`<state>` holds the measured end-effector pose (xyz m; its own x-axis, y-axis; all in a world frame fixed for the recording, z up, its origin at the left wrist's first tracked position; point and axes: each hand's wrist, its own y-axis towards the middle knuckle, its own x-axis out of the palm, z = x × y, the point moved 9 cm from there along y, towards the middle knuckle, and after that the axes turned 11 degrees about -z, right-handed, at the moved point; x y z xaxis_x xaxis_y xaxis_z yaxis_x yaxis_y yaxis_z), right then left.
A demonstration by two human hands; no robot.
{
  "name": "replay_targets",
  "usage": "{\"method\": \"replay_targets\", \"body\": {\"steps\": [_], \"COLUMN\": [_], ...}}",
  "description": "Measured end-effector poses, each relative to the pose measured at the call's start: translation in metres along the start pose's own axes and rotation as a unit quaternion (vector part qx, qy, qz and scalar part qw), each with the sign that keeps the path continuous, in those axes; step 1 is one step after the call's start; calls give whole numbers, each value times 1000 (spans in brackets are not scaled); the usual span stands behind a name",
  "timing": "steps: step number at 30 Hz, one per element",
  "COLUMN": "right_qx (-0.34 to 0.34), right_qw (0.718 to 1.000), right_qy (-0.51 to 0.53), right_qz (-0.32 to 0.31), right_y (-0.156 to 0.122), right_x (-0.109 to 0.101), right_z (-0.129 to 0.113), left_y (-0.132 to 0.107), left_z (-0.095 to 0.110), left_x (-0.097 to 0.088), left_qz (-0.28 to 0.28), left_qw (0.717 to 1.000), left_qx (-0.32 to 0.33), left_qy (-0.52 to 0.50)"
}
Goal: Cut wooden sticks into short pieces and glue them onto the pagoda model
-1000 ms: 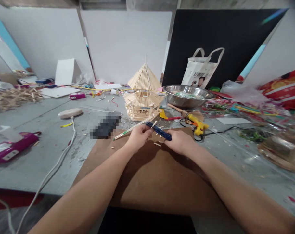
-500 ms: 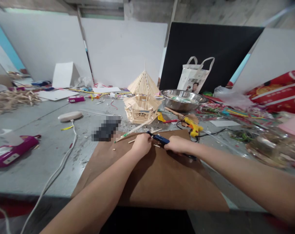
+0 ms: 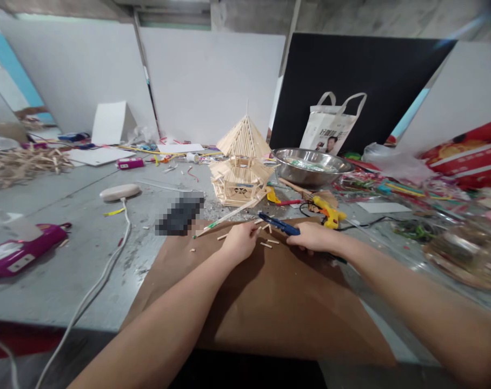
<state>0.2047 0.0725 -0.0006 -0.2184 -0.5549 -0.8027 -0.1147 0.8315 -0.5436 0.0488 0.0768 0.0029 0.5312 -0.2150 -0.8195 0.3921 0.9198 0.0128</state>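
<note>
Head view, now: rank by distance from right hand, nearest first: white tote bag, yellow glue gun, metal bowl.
1. Yellow glue gun: just beyond the right hand, slightly to its right.
2. Metal bowl: farther back, behind the glue gun.
3. White tote bag: behind the bowl, in front of the black board.
</note>
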Motion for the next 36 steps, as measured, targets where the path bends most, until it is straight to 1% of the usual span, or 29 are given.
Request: {"method": "replay_targets", "body": {"steps": [3, 5, 7, 9, 11, 13, 16, 19, 21, 22, 24, 27, 29, 31, 32, 33, 36], "right_qx": [2, 17, 34, 37, 26, 16, 22, 40, 46, 40, -8, -151, -230, -293, -308, -307, -300], "right_qw": [995, 983, 970, 960, 955, 953, 953, 955, 952, 950, 942, 914, 908, 909, 908, 911, 915], "right_qy": [-52, -92, -117, -123, -130, -143, -160, -173, -177, -177, -174, -149, -133, -144, -144, -137, -131], "right_qz": [90, 155, 211, 248, 264, 266, 255, 238, 244, 254, 285, 344, 323, 259, 246, 238, 235], "right_y": [-1, -4, -6, -6, -5, -2, 4, 11, 12, 11, 4, -17, -21, -12, -7, 1, 26], "right_x": [-17, -25, -28, -28, -26, -25, -24, -22, -23, -26, -33, -45, -46, -39, -37, -37, -38], "right_z": [3, 3, 2, 0, -3, -2, 8, 20, 23, 21, 5, -42, -76, -111, -125, -135, -157], "left_y": [-1, -1, -2, -2, -3, -3, -4, -4, -3, -2, -2, -2, -3, -5, -5, -6, -6], "left_z": [-1, -3, -3, -3, -3, -4, -4, -6, -6, -5, -4, -1, 1, 4, 6, 6, 8], "left_x": [-1, -3, -4, -6, -8, -10, -11, -8, -6, -5, -3, 2, 5, 7, 7, 7, 9], "left_qz": [8, 8, 8, 10, 14, 18, 22, 13, 8, 6, 1, -21, -39, -51, -54, -57, -69], "left_qw": [1000, 1000, 1000, 999, 999, 999, 999, 999, 1000, 1000, 1000, 999, 997, 995, 994, 994, 992], "left_qx": [-6, -12, -9, -6, -10, -15, -18, -28, -26, -21, -10, -2, 4, 10, 12, 14, 21], "left_qy": [-8, -15, -25, -32, -31, -25, -22, -16, -6, 1, 20, 47, 64, 82, 90, 97, 107]}}
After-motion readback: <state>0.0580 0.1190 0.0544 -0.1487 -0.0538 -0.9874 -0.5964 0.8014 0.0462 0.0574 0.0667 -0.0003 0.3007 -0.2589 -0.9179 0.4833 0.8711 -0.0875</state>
